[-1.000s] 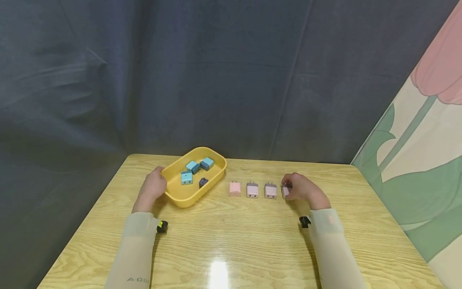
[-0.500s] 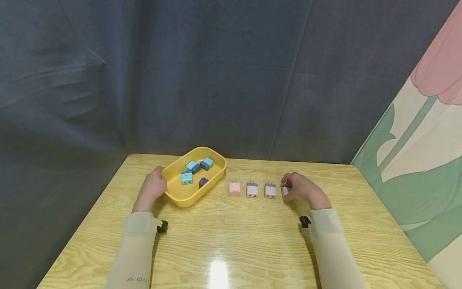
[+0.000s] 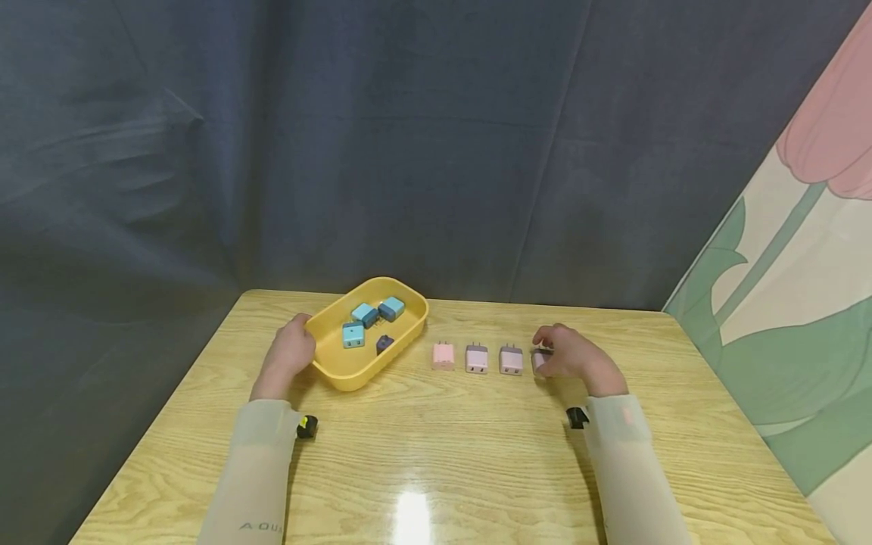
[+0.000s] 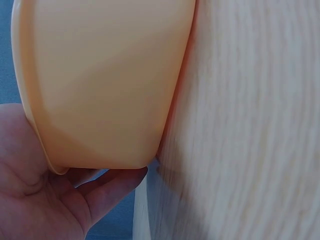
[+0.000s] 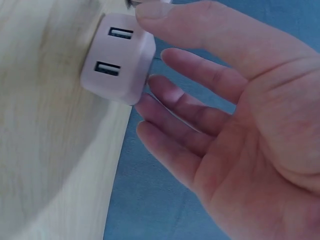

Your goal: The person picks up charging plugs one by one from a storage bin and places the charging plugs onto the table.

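My left hand [image 3: 289, 350] grips the left rim of a yellow plastic tray [image 3: 354, 378]; in the left wrist view its fingers [image 4: 112, 192] curl against the tray's end wall. Three light-blue USB chargers [image 3: 353, 335] and a dark purple one [image 3: 384, 344] lie inside. At the right end of a row on the table, my right hand [image 3: 575, 357] stays around a pale pink-and-grey charger [image 5: 117, 60]. In the right wrist view the thumb lies by the charger's edge, while the other fingers [image 5: 172, 135] are loosely bent and spread beside it.
To the left of the right hand stand a pink charger [image 3: 443, 356] and two pink-and-grey chargers [image 3: 476, 359], evenly spaced, prongs pointing to the back. A dark curtain [image 3: 409, 151] hangs behind the wooden table [image 3: 422, 446]. Flower-patterned cloth [image 3: 804, 303] borders the right side.
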`<state>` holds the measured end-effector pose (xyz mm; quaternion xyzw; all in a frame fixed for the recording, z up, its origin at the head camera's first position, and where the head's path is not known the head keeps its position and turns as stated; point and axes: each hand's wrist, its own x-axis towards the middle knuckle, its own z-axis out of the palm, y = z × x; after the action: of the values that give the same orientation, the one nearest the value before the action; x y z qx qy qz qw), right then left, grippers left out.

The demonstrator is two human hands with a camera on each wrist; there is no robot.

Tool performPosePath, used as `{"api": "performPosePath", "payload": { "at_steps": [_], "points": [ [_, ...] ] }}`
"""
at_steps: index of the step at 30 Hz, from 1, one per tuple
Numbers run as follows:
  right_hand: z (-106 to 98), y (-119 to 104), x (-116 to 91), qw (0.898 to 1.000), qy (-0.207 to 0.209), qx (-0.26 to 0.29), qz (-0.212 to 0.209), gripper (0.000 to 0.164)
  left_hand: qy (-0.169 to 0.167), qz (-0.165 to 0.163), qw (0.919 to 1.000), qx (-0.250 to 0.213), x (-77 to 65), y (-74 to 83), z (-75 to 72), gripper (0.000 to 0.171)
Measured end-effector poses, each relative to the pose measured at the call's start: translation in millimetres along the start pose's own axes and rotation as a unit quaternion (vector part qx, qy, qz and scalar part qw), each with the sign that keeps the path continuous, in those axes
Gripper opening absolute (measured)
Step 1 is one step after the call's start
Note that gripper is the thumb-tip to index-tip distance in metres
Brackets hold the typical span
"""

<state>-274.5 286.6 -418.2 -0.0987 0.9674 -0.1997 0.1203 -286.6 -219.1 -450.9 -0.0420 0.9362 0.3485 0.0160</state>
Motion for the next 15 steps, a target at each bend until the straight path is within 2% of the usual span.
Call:
{"api": "performPosePath", "payload": {
  "at_steps": [7,15],
  "points": [
    [-3.1,-5.6,-3.7,1.000,0.004,0.005,0.007,0.056,0.000,-0.003,1.0000,0.004,0.7,-0.2,0.4,0.056],
    [-5.6,-8.7,-5.9,1.000,0.007,0.006,-0.004,0.056,0.000,-0.005,1.0000,0.002,0.0,-0.1,0.8,0.056]
  ]
}}
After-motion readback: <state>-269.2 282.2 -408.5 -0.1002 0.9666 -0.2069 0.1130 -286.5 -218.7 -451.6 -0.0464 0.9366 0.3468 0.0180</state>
